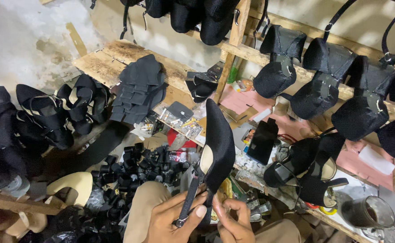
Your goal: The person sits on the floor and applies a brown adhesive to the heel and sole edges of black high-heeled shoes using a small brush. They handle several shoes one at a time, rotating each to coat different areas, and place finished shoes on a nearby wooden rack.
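Note:
A black pointed shoe upper (217, 144) with a pale inner lining stands toe-up in front of me. My left hand (172, 220) grips its heel end, the thumb pressed on a thin black strap (189, 200) with a small metal buckle (179, 222). My right hand (232, 220) pinches the lower edge of the same shoe from the right, fingers curled. My knee in tan trousers (145, 202) sits just left of the hands.
A heap of black heel blocks (136, 168) lies left of the shoe. Finished black sandals (49, 114) crowd the left; stacked black cut pieces (139, 87) rest on a wooden shelf (100, 60). Black shoe uppers (319, 90) hang on a wooden rack at right. A glass mug (368, 211) stands at the lower right.

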{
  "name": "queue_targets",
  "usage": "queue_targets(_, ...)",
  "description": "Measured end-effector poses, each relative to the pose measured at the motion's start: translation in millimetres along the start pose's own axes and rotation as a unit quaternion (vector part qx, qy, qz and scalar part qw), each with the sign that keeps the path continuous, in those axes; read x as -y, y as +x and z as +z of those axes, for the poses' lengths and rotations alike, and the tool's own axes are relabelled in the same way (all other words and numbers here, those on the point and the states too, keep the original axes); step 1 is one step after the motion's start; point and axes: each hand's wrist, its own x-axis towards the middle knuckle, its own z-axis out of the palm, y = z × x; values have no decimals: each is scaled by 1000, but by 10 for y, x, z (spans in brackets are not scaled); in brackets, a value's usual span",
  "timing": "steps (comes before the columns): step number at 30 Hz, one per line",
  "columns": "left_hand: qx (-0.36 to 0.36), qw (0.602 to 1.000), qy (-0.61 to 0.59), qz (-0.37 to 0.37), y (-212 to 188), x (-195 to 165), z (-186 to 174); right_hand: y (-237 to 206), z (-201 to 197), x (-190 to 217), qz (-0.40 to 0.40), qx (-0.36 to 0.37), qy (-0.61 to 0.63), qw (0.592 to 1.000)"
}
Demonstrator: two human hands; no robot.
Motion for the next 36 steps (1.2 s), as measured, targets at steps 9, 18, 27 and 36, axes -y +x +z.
queue_targets(9,-2,987,-106,-119,17,-95,-3,197,-45,323,-103,-105,-219,965)
queue_targets(18,-37,911,-135,-389,1,-42,-69,423,-312,418,-365,-68,-298,879)
queue_targets(27,-18,905,-236,-354,99,11,-119,617,-395,508,-349,-12,-298,889)
queue_targets(36,124,838,-355,-395,467,-160,-504,882,-579,501,-387,96,-211,893)
